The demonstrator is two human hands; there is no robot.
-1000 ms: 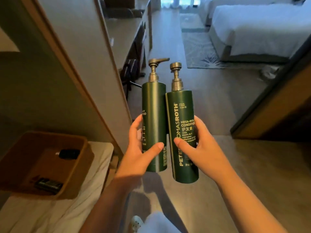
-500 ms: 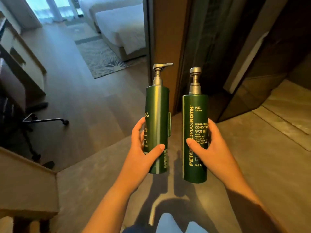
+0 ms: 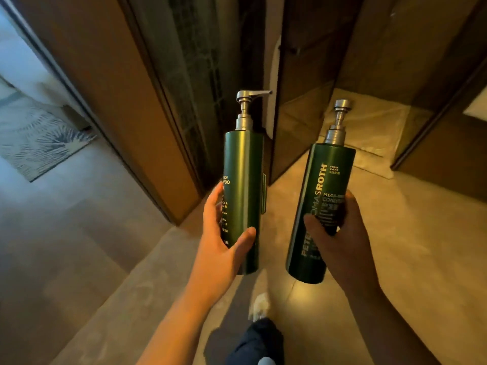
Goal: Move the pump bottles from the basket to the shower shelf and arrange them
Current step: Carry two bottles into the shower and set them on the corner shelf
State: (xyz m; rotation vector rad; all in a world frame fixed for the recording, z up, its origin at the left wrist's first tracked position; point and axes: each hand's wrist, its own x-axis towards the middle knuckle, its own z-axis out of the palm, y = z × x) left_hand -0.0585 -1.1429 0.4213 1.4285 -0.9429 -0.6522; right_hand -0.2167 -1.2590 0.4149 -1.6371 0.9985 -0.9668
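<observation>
R btl [image 3: 329, 175] now atilt, L btl [image 3: 243, 180] upright

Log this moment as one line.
phase: carry | left hand: grips shampoo bottle | right hand: grips conditioner bottle | shelf: unseen

Left hand [image 3: 220, 242] grips shampoo bottle [image 3: 243, 196] upright; right hand [image 3: 340, 241] grips tilted conditioner bottle [image 3: 322, 196]; bottles apart.
</observation>
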